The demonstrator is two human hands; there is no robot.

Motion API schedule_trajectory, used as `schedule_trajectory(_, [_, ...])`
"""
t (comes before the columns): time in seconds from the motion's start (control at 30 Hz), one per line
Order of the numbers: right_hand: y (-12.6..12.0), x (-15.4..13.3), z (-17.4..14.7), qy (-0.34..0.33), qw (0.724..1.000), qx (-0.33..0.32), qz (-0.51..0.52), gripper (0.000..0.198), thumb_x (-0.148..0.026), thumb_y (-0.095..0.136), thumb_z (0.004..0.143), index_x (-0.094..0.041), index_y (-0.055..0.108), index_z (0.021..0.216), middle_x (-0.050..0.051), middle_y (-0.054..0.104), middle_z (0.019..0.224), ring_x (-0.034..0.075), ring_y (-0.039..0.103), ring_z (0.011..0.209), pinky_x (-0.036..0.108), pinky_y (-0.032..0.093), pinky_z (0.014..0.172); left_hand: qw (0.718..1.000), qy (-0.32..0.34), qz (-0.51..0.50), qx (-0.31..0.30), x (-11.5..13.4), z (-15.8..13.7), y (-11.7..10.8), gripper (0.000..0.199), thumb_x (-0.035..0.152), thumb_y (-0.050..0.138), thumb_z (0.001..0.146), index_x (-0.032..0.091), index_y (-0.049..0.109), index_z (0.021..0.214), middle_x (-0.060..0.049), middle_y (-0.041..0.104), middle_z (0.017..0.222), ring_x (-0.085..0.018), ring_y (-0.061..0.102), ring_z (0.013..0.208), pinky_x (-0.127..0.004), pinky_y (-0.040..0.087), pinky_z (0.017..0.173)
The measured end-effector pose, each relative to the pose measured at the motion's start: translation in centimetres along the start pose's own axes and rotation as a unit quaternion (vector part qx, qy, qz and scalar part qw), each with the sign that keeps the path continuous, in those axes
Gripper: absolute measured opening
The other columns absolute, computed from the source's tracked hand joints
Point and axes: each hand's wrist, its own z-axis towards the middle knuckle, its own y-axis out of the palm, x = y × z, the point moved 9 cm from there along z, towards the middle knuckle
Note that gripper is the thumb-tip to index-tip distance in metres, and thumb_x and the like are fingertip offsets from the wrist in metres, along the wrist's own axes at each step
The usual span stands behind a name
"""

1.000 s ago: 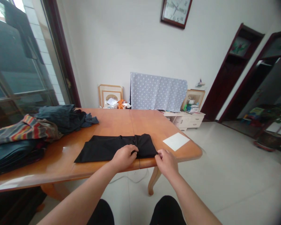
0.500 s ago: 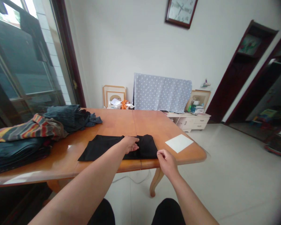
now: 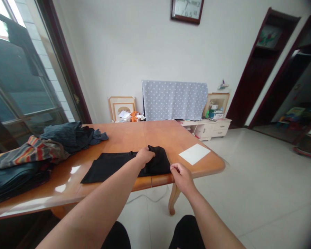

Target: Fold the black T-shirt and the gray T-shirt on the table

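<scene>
A folded black garment (image 3: 107,166), perhaps trousers, lies lengthwise along the near edge of the wooden table (image 3: 124,133). My left hand (image 3: 145,156) is closed on the cloth, where a fold rises beside the fingers; part of its grip is hidden behind the hand. At the garment's right near corner, my right hand (image 3: 180,174) pinches the edge between thumb and fingers. A white sheet (image 3: 194,154) rests on the tabletop a little beyond my right hand.
Dark clothes (image 3: 64,136) and a striped garment (image 3: 28,152) are piled at the table's left end. Behind the table are a low white cabinet (image 3: 215,129), a dotted cloth cover (image 3: 175,100) and framed pictures (image 3: 122,103). A table leg (image 3: 173,200) stands below.
My left hand has gone from open fingers over the cloth to gripping it, and the fabric there is lifted slightly. My right hand keeps its pinch. The view has shifted slightly.
</scene>
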Motion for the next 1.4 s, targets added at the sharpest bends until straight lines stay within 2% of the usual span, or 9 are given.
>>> schedule_trajectory(0.23, [-0.1, 0.1, -0.1, -0.005, 1.000, 0.002, -0.006, 0.024, -0.038, 0.050, 0.089, -0.024, 0.070, 0.088, 0.001, 0.071, 0.084, 0.020, 0.063, 0.080, 0.029, 0.046, 0.074, 1.000, 0.000, 0.013, 0.016, 0.0, -0.1, -1.7, 0.020, 0.023, 0.064, 0.078, 0.015, 0.065, 0.096, -0.003, 0.067, 0.070, -0.017, 0.063, 0.062, -0.024, 0.047, 0.053])
schedule_trajectory(0.37, [0.0, 0.0, -0.2, -0.009, 1.000, -0.005, -0.006, 0.022, -0.037, 0.050, 0.089, -0.025, 0.068, 0.087, 0.001, 0.070, 0.083, 0.020, 0.063, 0.080, 0.029, 0.045, 0.073, 0.999, -0.018, 0.026, 0.021, -1.7, -0.5, -2.7, 0.016, 0.021, 0.065, 0.077, 0.015, 0.066, 0.091, -0.005, 0.068, 0.071, -0.017, 0.062, 0.059, -0.025, 0.046, 0.051])
schedule_trajectory(0.47, [0.1, 0.0, -0.2, -0.010, 1.000, -0.004, -0.007, 0.023, -0.038, 0.049, 0.090, -0.025, 0.068, 0.086, 0.000, 0.070, 0.082, 0.020, 0.063, 0.080, 0.029, 0.045, 0.073, 0.998, -0.033, 0.035, 0.032, -3.2, -0.7, -3.1, 0.030, 0.021, 0.066, 0.076, 0.015, 0.064, 0.105, -0.006, 0.070, 0.077, -0.017, 0.064, 0.060, -0.025, 0.046, 0.051])
schedule_trajectory(0.63, [0.2, 0.3, -0.1, -0.006, 1.000, -0.009, -0.010, 0.024, -0.038, 0.049, 0.090, -0.025, 0.068, 0.087, 0.001, 0.070, 0.084, 0.020, 0.064, 0.080, 0.030, 0.046, 0.074, 0.996, -0.007, 0.055, 0.064, -3.9, -0.5, -3.5, 0.068, 0.020, 0.067, 0.077, 0.019, 0.042, 0.141, -0.010, 0.071, 0.101, -0.021, 0.069, 0.091, -0.026, 0.051, 0.071])
schedule_trajectory(0.83, [0.8, -0.2, -0.2, 0.006, 0.998, -0.037, -0.047, 0.025, -0.040, 0.059, 0.083, -0.024, 0.066, 0.101, 0.002, 0.070, 0.088, 0.020, 0.063, 0.080, 0.030, 0.046, 0.072, 0.995, 0.032, 0.068, 0.072, -4.0, -1.1, -3.1, 0.074, 0.033, 0.066, 0.083, 0.019, 0.033, 0.148, -0.018, 0.060, 0.135, -0.028, 0.056, 0.126, -0.034, 0.046, 0.098])
schedule_trajectory(0.93, [1.4, -1.8, -0.2, -0.009, 0.992, -0.043, -0.121, 0.024, -0.038, 0.063, 0.079, -0.024, 0.064, 0.099, 0.003, 0.068, 0.087, 0.022, 0.062, 0.087, 0.032, 0.044, 0.075, 0.990, 0.087, 0.073, 0.087, -3.3, -1.6, -2.9, 0.075, 0.025, 0.067, 0.080, 0.017, 0.034, 0.147, -0.018, 0.052, 0.144, -0.027, 0.050, 0.133, -0.035, 0.041, 0.106])
schedule_trajectory(1.03, [1.9, -2.7, 0.0, 0.007, 0.979, -0.030, -0.203, 0.019, -0.036, 0.062, 0.079, -0.024, 0.061, 0.094, 0.006, 0.068, 0.089, 0.025, 0.061, 0.090, 0.033, 0.040, 0.074, 0.984, 0.125, 0.079, 0.099, -2.4, -1.9, -2.9, 0.072, 0.013, 0.061, 0.078, 0.016, 0.038, 0.146, -0.017, 0.054, 0.139, -0.024, 0.053, 0.128, -0.035, 0.041, 0.107])
schedule_trajectory(1.23, [2.8, -3.0, 0.4, 0.038, 0.958, -0.019, -0.285, 0.015, -0.036, 0.054, 0.087, -0.023, 0.059, 0.091, 0.007, 0.069, 0.090, 0.025, 0.063, 0.086, 0.033, 0.034, 0.067, 0.981, 0.125, 0.079, 0.126, -0.8, -1.7, -3.9, 0.065, 0.006, 0.050, 0.080, 0.018, 0.043, 0.143, -0.013, 0.056, 0.127, -0.020, 0.059, 0.114, -0.031, 0.047, 0.098])
schedule_trajectory(1.4, [2.6, -3.5, 0.0, 0.006, 0.946, 0.001, -0.324, 0.015, -0.031, 0.047, 0.092, -0.022, 0.058, 0.086, 0.006, 0.066, 0.089, 0.021, 0.061, 0.083, 0.032, 0.031, 0.066, 0.978, 0.123, 0.093, 0.138, -0.9, -1.7, -4.1, 0.055, 0.002, 0.048, 0.078, 0.017, 0.053, 0.131, -0.011, 0.060, 0.120, -0.020, 0.058, 0.112, -0.029, 0.047, 0.097])
